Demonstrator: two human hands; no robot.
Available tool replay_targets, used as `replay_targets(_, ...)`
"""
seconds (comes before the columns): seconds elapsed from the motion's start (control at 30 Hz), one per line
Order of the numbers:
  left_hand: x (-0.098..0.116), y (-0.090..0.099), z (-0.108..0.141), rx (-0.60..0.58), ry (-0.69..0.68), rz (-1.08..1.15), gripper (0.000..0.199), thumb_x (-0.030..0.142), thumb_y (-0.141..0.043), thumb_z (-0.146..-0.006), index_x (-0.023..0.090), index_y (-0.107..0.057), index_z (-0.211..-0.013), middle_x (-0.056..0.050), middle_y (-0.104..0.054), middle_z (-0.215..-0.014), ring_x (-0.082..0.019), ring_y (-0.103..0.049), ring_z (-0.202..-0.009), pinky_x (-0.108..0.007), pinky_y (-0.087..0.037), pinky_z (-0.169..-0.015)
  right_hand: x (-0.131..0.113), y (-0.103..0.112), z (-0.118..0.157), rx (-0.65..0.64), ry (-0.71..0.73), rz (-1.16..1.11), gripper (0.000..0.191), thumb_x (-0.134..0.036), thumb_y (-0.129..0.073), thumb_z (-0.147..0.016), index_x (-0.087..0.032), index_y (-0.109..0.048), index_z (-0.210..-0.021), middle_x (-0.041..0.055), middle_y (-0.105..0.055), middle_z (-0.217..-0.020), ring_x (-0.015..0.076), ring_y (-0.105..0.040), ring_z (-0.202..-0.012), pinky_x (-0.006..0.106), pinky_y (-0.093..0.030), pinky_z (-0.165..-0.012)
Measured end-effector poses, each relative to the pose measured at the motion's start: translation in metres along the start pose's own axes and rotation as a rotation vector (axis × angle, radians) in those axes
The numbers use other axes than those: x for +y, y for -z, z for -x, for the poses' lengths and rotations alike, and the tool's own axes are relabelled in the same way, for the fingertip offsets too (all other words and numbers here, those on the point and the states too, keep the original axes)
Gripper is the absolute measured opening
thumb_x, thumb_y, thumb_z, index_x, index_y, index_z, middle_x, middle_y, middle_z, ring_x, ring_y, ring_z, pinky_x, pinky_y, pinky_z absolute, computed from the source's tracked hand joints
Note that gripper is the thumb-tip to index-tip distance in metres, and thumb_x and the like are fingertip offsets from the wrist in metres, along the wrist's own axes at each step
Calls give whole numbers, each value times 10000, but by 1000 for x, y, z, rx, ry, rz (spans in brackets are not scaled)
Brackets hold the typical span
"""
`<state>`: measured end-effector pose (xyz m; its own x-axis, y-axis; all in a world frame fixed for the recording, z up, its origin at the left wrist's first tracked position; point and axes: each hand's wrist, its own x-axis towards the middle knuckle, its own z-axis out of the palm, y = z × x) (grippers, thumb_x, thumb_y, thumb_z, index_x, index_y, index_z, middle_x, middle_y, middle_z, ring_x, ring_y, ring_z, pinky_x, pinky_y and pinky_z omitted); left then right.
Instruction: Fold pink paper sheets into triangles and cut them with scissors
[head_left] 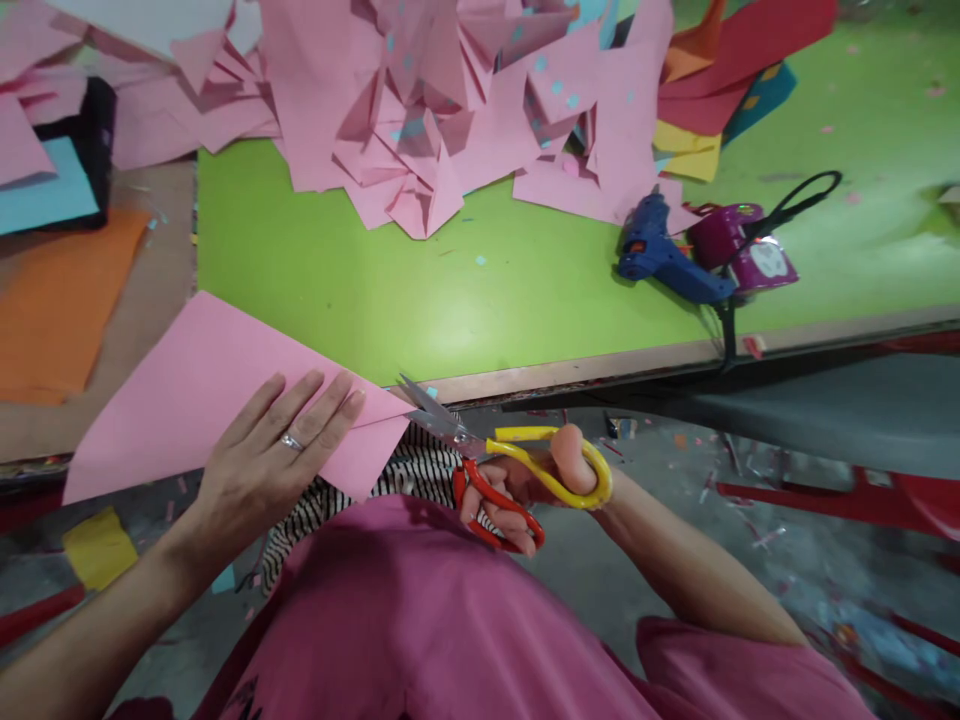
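My left hand (274,450) grips a folded pink paper sheet (187,390), fingers spread flat on top of it, a ring on one finger. The sheet juts out over the table's near edge above my lap. My right hand (540,480) holds scissors (480,445) with one yellow and one red handle, thumb through the yellow loop. The blades are parted and their tips sit at the right corner of the pink sheet.
A heap of folded pink paper pieces (435,110) covers the back of the green table (450,290). A blue glue gun (667,260) and a purple tape dispenser (742,250) lie at right. Orange paper (60,300) lies at left. Scraps litter the floor.
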<state>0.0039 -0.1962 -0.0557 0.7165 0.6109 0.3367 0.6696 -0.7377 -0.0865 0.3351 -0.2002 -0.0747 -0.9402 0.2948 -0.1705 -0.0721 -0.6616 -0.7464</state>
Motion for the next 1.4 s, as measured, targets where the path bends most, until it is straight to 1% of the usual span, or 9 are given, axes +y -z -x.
replay_targets(0.27, 0, -2, 1, 19, -3, 8, 669, 1, -506, -960, 81, -326, -1599, -147, -534, -1534, -255, -262, -1558, -446, -237, -1307, 1, -1, 0, 42, 38, -25, 1141, -1034, -168, -712, -81, -645, -1119, 65, -636, -748, 191, -661, -677, 294, -555, -546)
replay_targets(0.47, -5, 4, 2, -45, -20, 36, 744, -12, -532, -943, 113, -266, -1627, -150, -531, -1545, -265, -292, -1554, -458, -225, -1311, 8, 4, 1, 18, 45, -2, 1181, -1030, -113, -687, -73, -646, -1128, 57, -639, -724, 179, -658, -623, 309, -564, -575)
replay_targets(0.57, -10, 8, 2, -82, -6, 50, 781, 55, -570, -954, 147, -218, -1645, -152, -548, -1538, -277, -355, -1533, -474, -228, -1308, 11, 4, -5, -13, 44, 5, 1124, -1013, -162, -727, -81, -648, -1125, 49, -644, -741, 171, -667, -627, 314, -574, -622)
replay_targets(0.67, -15, 7, 2, -71, 13, 80, 753, 152, -568, -983, 163, -216, -1649, -151, -595, -1500, -285, -389, -1519, -492, -217, -1307, 16, 4, -15, -15, 85, -23, 1157, -1019, -118, -715, -76, -641, -1135, 73, -652, -805, 183, -687, -686, 326, -582, -656)
replay_targets(0.8, -19, 5, 3, -63, -4, 77, 762, 89, -572, -957, 139, -239, -1641, -167, -605, -1486, -289, -331, -1548, -494, -191, -1309, 24, 5, -21, -15, 121, -71, 1243, -1043, -53, -651, -65, -646, -1140, 102, -655, -850, 228, -700, -799, 340, -591, -660)
replay_targets(1.07, -17, 6, 3, -85, 20, 96, 811, 16, -552, -937, 165, -197, -1651, -148, -596, -1501, -230, -188, -1593, -468, -150, -1319, 9, 6, -10, 45, 41, -17, 1190, -1045, -110, -677, -84, -655, -1118, 28, -624, -695, 153, -633, -544, 312, -602, -570)
replay_targets(1.23, -17, 6, 2, -84, -1, 72, 825, 1, -544, -931, 148, -172, -1653, -154, -583, -1508, -218, -140, -1598, -466, -140, -1321, 6, 3, -5, 105, 10, 22, 1169, -1053, -173, -675, -102, -626, -1181, 21, -629, -691, 126, -597, -514, 278, -597, -552)
replay_targets(1.3, -18, 5, 4, -79, 6, 77, 819, 22, -533, -941, 160, -160, -1657, -144, -571, -1522, -224, -162, -1594, -468, -137, -1322, 8, 3, -2, 124, 9, 22, 1173, -1052, -175, -680, -100, -620, -1202, 18, -626, -686, 121, -582, -503, 278, -595, -544)
replay_targets(1.4, -17, 2, 8, -92, 65, 124, 827, 65, -500, -966, 251, -102, -1667, -101, -540, -1558, -242, -305, -1558, -489, -181, -1315, 12, 4, 3, 129, 23, 10, 1184, -1038, -137, -698, -84, -621, -1206, 9, -603, -646, 123, -565, -481, 294, -593, -520)
